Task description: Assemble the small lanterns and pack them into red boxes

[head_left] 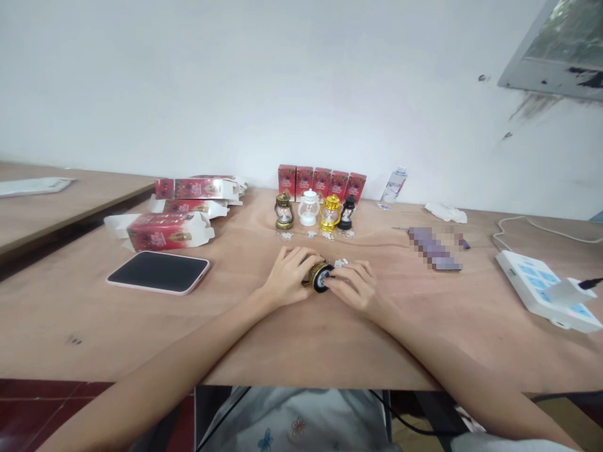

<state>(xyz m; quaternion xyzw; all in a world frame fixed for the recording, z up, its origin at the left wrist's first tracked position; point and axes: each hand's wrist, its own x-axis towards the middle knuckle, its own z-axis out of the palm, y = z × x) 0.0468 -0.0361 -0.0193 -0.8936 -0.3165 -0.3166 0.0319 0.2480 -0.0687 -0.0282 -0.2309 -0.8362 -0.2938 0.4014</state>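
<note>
Brown wooden table point(264, 345), white wall point(282, 81) behind. Held lantern point(321, 277) is just above or on the tabletop near the front middle, tipped over, base facing the person. Left hand point(293, 276): fingers wrapped around its body. Right hand point(355, 285): fingers curled, tips at the base; can't tell if they're pinching anything. Handling guess: light, stiff, slick shell; clear globe likely the fragile bit. Grip by body or base rim, not the handle. Small pale pieces point(342, 263) just behind. Farther back: four upright lanterns point(308, 210), then five red boxes point(323, 182). Phone point(157, 273) and open cartons point(162, 231) left, power strip point(522, 276) right.
</note>
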